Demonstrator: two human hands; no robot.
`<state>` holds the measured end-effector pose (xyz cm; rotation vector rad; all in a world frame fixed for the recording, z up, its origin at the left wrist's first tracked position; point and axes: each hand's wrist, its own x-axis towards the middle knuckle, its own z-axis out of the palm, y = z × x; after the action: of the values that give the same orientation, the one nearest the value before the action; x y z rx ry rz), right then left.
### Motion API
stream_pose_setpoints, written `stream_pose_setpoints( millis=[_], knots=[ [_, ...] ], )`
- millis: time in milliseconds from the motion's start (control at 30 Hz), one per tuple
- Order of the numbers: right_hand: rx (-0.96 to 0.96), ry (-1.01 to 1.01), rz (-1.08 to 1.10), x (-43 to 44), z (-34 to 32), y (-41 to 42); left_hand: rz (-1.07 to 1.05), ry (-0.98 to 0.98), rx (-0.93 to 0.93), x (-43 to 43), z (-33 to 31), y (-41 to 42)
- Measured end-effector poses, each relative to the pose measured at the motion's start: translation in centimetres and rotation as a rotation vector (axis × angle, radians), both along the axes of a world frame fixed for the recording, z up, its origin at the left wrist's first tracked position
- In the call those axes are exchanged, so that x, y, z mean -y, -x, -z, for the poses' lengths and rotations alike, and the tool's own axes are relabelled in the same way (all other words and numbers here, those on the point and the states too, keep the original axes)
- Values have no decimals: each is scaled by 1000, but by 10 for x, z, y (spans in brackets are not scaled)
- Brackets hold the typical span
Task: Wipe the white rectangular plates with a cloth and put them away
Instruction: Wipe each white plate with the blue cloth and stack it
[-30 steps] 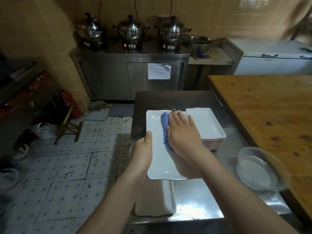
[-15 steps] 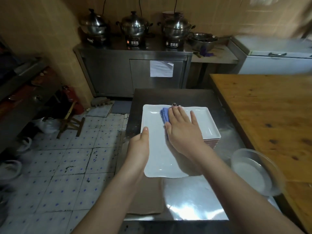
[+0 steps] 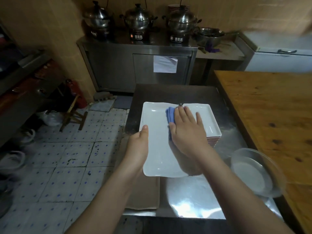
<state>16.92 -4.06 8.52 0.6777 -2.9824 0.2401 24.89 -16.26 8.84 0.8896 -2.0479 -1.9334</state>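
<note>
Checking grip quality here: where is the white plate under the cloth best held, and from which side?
The plate, by its left long rim, from the left, thumb above, as the left hand does: the right hand presses the blue cloth mid-plate and the plate stack crowds its right side.

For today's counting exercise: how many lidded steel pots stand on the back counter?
3. The left pot, the middle pot and the right pot stand in a row on the steel counter against the wall. Nothing seems to hide a fourth.
</note>
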Motion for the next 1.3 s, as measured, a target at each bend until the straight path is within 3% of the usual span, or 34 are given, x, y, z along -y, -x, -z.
stream_pose_setpoints(
  millis=[233,533,767,1033,1300],
  knots=[
    [-21,25,-64,-12,20,-52,-52,19,-2,4,-4,1],
    [26,58,123,26,0,8,-29,-24,11,-15,-2,-2],
    [123,205,-252,45,-16,-9,-30,-25,-34,-5,0,-1],
    [229,195,-348,23,-9,-79,-112,-91,-54,5,-6,5],
    [7,-30,-75,-22,-7,-63,-69,1,-27,4,-10,-1]
  ],
)
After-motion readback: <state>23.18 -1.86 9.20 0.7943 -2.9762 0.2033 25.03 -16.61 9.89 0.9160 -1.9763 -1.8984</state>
